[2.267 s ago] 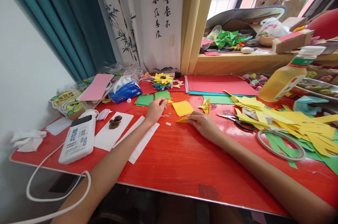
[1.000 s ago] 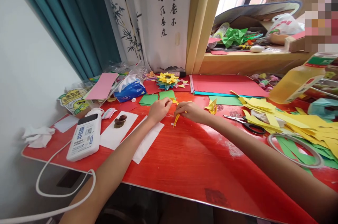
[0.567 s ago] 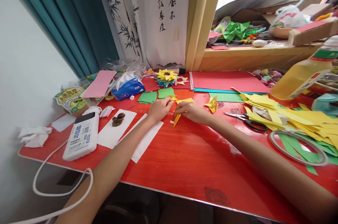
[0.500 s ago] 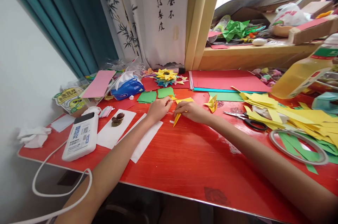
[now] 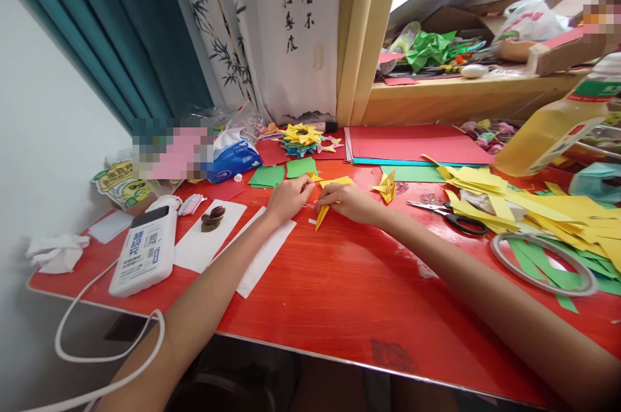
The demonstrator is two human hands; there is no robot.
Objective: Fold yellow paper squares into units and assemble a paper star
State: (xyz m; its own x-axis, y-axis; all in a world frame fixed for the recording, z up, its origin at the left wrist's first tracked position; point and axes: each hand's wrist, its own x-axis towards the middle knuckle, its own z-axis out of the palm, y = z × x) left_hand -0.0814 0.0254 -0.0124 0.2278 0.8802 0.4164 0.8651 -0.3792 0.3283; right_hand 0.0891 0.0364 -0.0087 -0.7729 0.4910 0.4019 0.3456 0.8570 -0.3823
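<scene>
While the right hand [image 5: 347, 202] bends over the glossy red table [image 5: 339, 295], its thumb and fingers are clamped on a narrow, pointed piece of folded yellow paper [image 5: 321, 217], whose tip slants down towards the table's near edge. Just beside it, the left hand [image 5: 290, 197] has its thumb and forefinger drawn together and its other fingers curled; whether anything sits between those 2 fingertips, I cannot tell. Just behind them lies a small scrap-like piece of yellow paper [image 5: 315, 176]. Past the right hand's knuckles shows a flat yellow paper sheet [image 5: 339, 181], partly hidden, and to its right sits a spiky yellow folded-paper figure [image 5: 387, 188]. Behind the left hand lie 2 small piles of green paper squares [image 5: 267, 176]. Farther right are black-handled metal scissors [image 5: 466, 224], a pale grey ring-shaped roll [image 5: 589, 281] and a spread of cut yellow paper strips [image 5: 553, 211].
</scene>
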